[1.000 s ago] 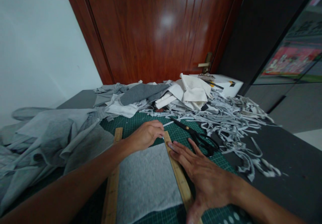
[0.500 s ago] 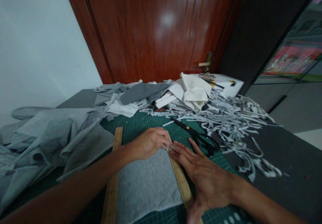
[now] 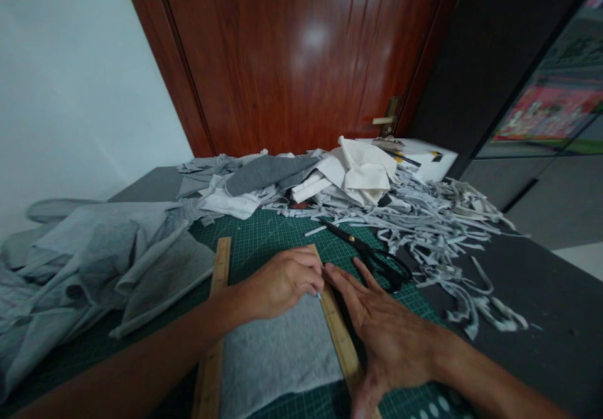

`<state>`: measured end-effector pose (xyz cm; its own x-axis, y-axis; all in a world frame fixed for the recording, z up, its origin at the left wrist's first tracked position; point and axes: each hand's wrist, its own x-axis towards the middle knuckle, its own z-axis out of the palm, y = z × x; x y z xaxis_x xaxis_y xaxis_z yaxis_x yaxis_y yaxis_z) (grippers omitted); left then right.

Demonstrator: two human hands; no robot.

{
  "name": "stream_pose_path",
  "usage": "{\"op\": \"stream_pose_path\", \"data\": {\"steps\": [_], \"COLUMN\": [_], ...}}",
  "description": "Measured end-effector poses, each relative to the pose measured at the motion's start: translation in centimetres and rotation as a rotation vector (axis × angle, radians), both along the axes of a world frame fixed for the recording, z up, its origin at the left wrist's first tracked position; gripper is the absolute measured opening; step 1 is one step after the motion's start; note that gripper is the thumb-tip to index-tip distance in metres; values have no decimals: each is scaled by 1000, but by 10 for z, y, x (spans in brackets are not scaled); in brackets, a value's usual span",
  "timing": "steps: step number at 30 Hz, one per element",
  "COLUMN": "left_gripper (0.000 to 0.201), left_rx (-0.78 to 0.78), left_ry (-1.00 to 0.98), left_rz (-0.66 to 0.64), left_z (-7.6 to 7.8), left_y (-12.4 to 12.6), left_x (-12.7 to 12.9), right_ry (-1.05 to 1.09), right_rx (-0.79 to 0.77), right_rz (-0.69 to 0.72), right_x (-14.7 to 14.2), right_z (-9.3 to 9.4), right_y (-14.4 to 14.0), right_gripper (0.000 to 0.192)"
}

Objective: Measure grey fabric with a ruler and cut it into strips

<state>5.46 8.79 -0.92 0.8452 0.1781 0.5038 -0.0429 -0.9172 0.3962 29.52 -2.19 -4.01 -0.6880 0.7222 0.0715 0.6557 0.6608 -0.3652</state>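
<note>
On the green gridded cutting mat [image 3: 264, 233], a grey rectangular fabric piece [image 3: 276, 356] lies between two wooden rulers. The right hand [image 3: 384, 331], fingers spread flat, pins the right wooden ruler [image 3: 340, 337] steady as a guide; the left hand [image 3: 282, 281], fingers pinched around a small marker, traces its edge. Black scissors [image 3: 372, 255] lie near.

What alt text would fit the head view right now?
The left hand draws a small marking tool along a wooden ruler that the right hand presses flat beside a grey fabric piece on a green cutting mat. Black scissors and grey fabric strips lie to the right.
</note>
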Motion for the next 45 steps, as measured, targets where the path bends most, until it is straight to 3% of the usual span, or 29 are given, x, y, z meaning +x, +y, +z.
{"op": "stream_pose_path", "data": {"steps": [6, 13, 18, 23, 30, 33, 39, 45], "left_gripper": [26, 25, 23, 26, 24, 24, 22, 19], "left_rx": [38, 166, 92, 122, 212, 168, 124, -117], "left_ry": [19, 127, 103, 145, 163, 141, 125, 7], "left_rz": [3, 231, 64, 29, 195, 210, 150, 210], "left_z": [-3, 4, 7, 3, 7, 11, 9, 4], "left_y": [8, 29, -1, -23, 9, 4, -30, -24], "left_x": [1, -5, -5, -1, -1, -2, 0, -3], "right_ry": [1, 0, 2, -1, 4, 1, -9, -2], "right_rx": [-4, -34, -22, -27, -43, -63, -58, -27], "right_rz": [1, -13, 4, 0, -11, -17, 4, -2], "right_x": [0, 0, 1, 0, 0, 0, 2, 2], "right_z": [1, 3, 2, 2, 4, 5, 2, 1], "right_y": [0, 1, 1, 0, -1, 0, 0, 0], "right_gripper": [167, 167, 167, 164, 164, 165, 164, 165]}}
